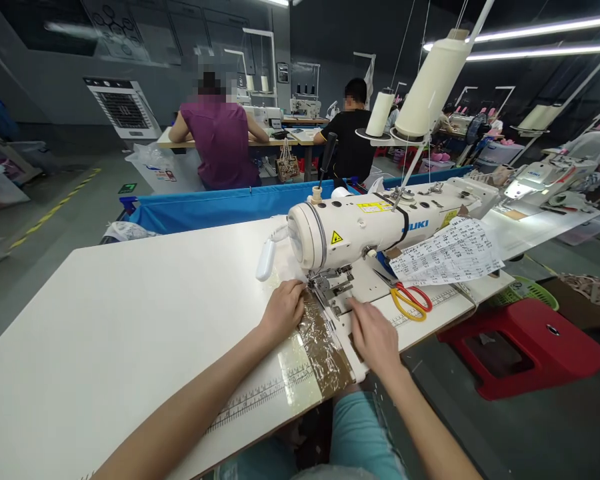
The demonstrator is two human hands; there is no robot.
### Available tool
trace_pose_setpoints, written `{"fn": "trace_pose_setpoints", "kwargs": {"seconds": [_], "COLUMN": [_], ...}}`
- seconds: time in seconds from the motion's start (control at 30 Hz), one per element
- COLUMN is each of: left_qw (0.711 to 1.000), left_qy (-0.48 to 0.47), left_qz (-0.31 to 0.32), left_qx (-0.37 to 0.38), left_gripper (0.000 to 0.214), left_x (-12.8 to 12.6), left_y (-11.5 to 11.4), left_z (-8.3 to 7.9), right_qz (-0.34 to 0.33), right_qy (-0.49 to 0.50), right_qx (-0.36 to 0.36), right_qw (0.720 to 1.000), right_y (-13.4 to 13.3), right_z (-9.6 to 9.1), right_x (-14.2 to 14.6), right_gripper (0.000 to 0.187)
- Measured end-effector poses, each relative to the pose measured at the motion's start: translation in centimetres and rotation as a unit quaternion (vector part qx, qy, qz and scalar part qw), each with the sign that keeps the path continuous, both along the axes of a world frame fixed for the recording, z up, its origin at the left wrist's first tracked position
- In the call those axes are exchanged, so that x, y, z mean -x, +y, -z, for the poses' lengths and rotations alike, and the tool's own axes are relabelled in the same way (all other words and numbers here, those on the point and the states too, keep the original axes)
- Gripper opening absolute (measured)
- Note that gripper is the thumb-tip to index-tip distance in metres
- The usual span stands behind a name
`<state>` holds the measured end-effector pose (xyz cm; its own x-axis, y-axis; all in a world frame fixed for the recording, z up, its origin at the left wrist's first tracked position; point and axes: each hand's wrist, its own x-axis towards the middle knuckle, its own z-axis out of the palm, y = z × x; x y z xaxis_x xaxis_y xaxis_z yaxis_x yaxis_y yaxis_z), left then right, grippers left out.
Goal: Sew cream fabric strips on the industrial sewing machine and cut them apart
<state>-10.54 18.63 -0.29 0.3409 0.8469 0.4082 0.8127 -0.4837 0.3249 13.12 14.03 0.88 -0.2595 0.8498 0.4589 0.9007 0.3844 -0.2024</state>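
A white JUKI sewing machine (360, 227) stands on a white table (130, 313). My left hand (283, 310) rests curled on the table just left of the presser foot (333, 290), fingers bent toward the needle area. My right hand (375, 333) lies on the table just right of the foot, fingers pointing at it. A brown taped strip (325, 347) runs between the hands toward me. Whether either hand holds fabric cannot be made out.
Scissors with red and yellow handles (410, 300) lie right of the machine under a printed paper sheet (450, 253). Thread cones (430, 87) stand behind. A red stool (525, 347) sits at right. A blue bin (220, 203) and seated workers are beyond the table.
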Motion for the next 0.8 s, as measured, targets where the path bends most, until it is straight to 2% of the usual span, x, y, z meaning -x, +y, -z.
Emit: {"fn": "trace_pose_setpoints", "kwargs": {"seconds": [0.07, 0.17, 0.23, 0.33, 0.47, 0.57, 0.7, 0.8], "left_qw": [1.0, 0.999, 0.999, 0.998, 0.997, 0.996, 0.994, 0.99], "left_qy": [0.004, 0.018, 0.021, 0.019, 0.006, -0.013, -0.052, -0.086], "left_qz": [-0.013, -0.016, -0.017, -0.023, -0.04, -0.056, -0.07, -0.084], "left_qx": [0.019, 0.038, 0.043, 0.05, 0.061, 0.069, 0.071, 0.074], "left_gripper": [0.027, 0.017, 0.017, 0.02, 0.021, 0.019, 0.017, 0.013], "left_x": [0.1, 0.3, 0.4, 0.4, 0.2, 0.1, 0.2, 0.3], "left_y": [1.2, 3.0, 3.9, 4.6, 4.7, 4.9, 5.4, 5.7], "left_z": [-0.4, -1.1, -1.3, -1.2, -0.7, -0.4, 0.0, 0.4], "right_qz": [0.018, -0.002, 0.014, 0.091, 0.123, 0.11, 0.093, 0.036], "right_qy": [-0.046, -0.069, -0.056, -0.061, -0.123, -0.163, -0.113, -0.007], "right_qx": [-0.019, -0.057, -0.08, -0.07, 0.031, 0.095, 0.24, 0.321], "right_qw": [0.999, 0.996, 0.995, 0.991, 0.984, 0.976, 0.96, 0.946], "right_y": [2.3, 5.1, 6.0, 5.9, 5.1, 4.9, 4.6, 4.0], "right_z": [-0.1, 0.0, 0.3, 0.7, 0.1, -1.4, -3.1, -3.8], "right_x": [-1.8, -4.1, -5.9, -9.6, -13.7, -14.7, -15.1, -14.9], "right_gripper": [0.04, 0.039, 0.039, 0.039, 0.041, 0.039, 0.032, 0.034]}}
